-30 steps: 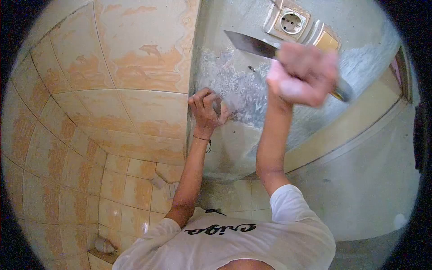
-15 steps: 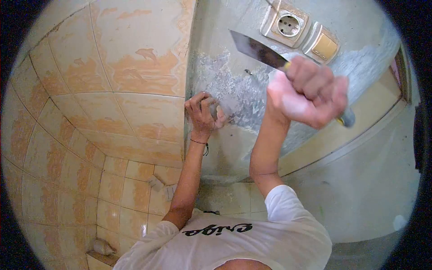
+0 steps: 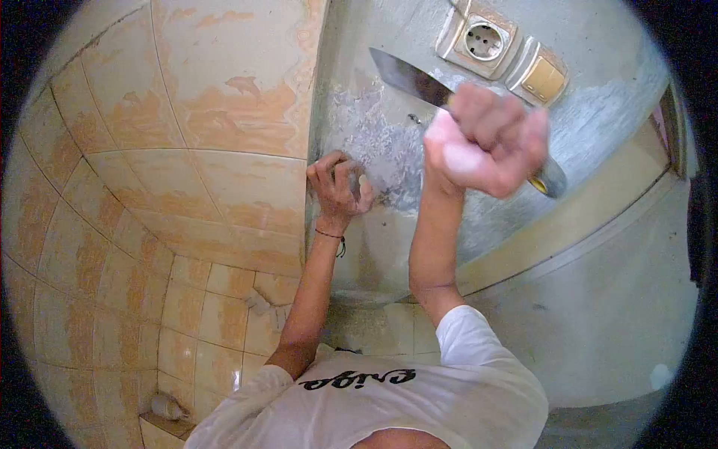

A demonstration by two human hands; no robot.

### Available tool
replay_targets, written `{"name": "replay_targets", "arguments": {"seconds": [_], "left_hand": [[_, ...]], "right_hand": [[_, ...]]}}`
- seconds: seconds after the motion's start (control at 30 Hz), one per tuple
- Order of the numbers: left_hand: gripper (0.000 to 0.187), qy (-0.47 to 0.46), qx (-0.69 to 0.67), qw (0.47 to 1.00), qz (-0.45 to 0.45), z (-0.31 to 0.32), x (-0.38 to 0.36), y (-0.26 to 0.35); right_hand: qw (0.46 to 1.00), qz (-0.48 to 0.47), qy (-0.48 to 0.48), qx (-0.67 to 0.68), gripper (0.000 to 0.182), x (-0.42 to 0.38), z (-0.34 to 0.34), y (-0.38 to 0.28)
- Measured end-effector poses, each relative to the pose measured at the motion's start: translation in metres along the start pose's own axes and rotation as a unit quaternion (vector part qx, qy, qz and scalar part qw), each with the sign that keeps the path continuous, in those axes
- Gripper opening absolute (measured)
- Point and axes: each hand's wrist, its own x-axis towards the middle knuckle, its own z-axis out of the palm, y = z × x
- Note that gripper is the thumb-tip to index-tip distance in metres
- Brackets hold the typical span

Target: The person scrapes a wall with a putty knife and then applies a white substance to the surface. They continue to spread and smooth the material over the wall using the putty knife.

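Note:
My right hand (image 3: 490, 142) is clenched around the handle of a putty knife (image 3: 407, 75), whose wide metal blade points up and left across the grey wall. My left hand (image 3: 338, 185) presses against the scraped, flaking patch of wall (image 3: 374, 135) just right of the tile edge. Its fingers are curled around a small grey object that I cannot identify. The blade tip sits above and to the right of the left hand, apart from it.
An electrical socket (image 3: 482, 41) and a light switch (image 3: 544, 78) sit on the wall above the blade. Orange patterned tiles (image 3: 187, 150) cover the wall to the left. A pale door frame (image 3: 583, 217) runs diagonally at the right.
My right hand with the putty knife has shifted slightly left and up along the wall. The left hand stays in the same spot on the scraped patch.

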Motion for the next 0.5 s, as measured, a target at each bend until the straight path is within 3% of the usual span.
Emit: {"name": "replay_targets", "arguments": {"seconds": [0.17, 0.2, 0.3, 0.37, 0.43, 0.5], "left_hand": [[0.025, 0.0, -0.002, 1.0, -0.005, 0.004, -0.002, -0.006], [0.028, 0.0, -0.001, 1.0, -0.008, 0.005, -0.003, -0.006], [0.03, -0.015, -0.001, 1.0, -0.018, 0.004, -0.009, -0.005], [0.029, -0.02, 0.006, 0.999, -0.023, 0.005, -0.006, -0.006], [0.022, -0.001, 0.006, 1.0, -0.004, 0.003, 0.0, -0.003], [0.022, 0.0, 0.009, 1.0, -0.003, 0.003, 0.002, -0.004]], "right_hand": [[0.997, -0.037, 0.067, 0.021, 0.044, 0.007, 0.011, -0.018], [0.991, -0.094, 0.042, -0.08, 0.044, 0.006, 0.007, 0.002], [0.999, -0.022, 0.017, -0.021, 0.044, 0.0, 0.003, 0.009], [0.998, -0.05, 0.025, -0.031, 0.044, 0.004, 0.004, -0.01], [1.0, -0.017, 0.026, 0.006, 0.044, 0.006, 0.005, -0.024], [0.997, -0.053, 0.053, -0.009, 0.045, 0.002, 0.005, -0.004]]}}
